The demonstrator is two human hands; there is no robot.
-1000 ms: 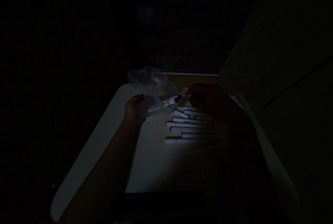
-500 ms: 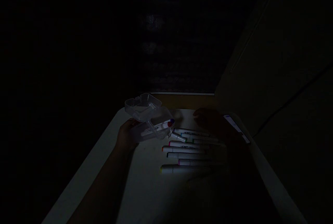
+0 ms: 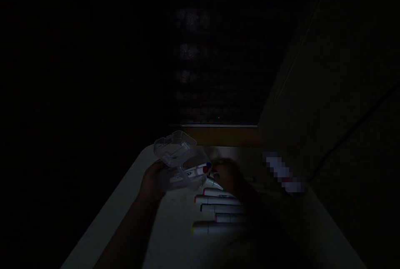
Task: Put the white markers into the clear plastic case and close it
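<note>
The scene is very dark. My left hand (image 3: 152, 184) is closed on a clear plastic case (image 3: 183, 172) with its lid (image 3: 173, 149) swung up, held tilted just above a white table (image 3: 131, 214). One or two markers lie inside the case, their red and blue caps (image 3: 206, 168) at the open end. My right hand (image 3: 229, 178) reaches over a row of several white markers (image 3: 218, 209) on the table, fingers bent down at the marker (image 3: 213, 183) nearest the case. Its grip is hidden in shadow.
A blurred-out flat object (image 3: 283, 173) lies at the table's right edge. A brownish strip (image 3: 223, 135) and a dark wall stand behind the table. A dim slanted panel (image 3: 328, 73) rises at the right.
The view tilted up, so everything sits lower in the frame. My right hand moved left from the far side of the markers to the marker beside the case.
</note>
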